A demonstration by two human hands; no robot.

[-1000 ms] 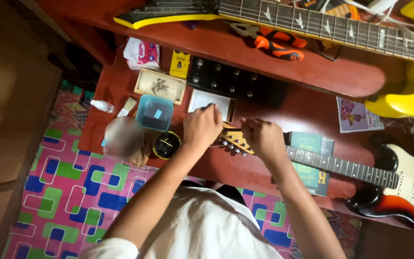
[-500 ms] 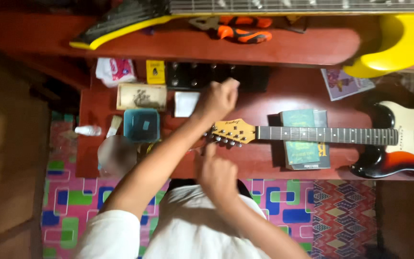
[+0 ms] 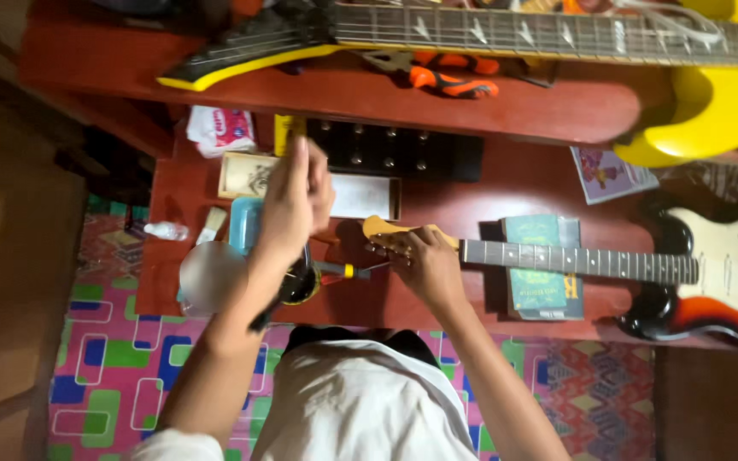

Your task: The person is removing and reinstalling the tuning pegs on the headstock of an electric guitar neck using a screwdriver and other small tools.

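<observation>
A sunburst electric guitar (image 3: pixel 728 265) lies across the red desk (image 3: pixel 471 183), and a green book (image 3: pixel 542 266) props up its neck (image 3: pixel 574 259). My right hand (image 3: pixel 427 266) grips the neck just behind the pale headstock (image 3: pixel 386 232). My left hand (image 3: pixel 294 198) is raised and motion-blurred above a blue box (image 3: pixel 243 224), with its fingers held together. I cannot make out anything in it. A small screwdriver with a yellow and black handle (image 3: pixel 343 271) lies just left of the headstock, beside a round black tin (image 3: pixel 301 286).
A yellow guitar (image 3: pixel 711 94) and orange pliers (image 3: pixel 450 78) sit on the upper shelf. On the desk are a black pedal board (image 3: pixel 395 152), a white card (image 3: pixel 360 196), a beige box (image 3: pixel 245 175), a white bag (image 3: pixel 219 128) and a picture card (image 3: pixel 610 173). A patterned mat (image 3: pixel 104 358) covers the floor.
My left hand swung left, from above the headstock to over the blue box. My right hand moved up from near my body and onto the guitar neck at the headstock.
</observation>
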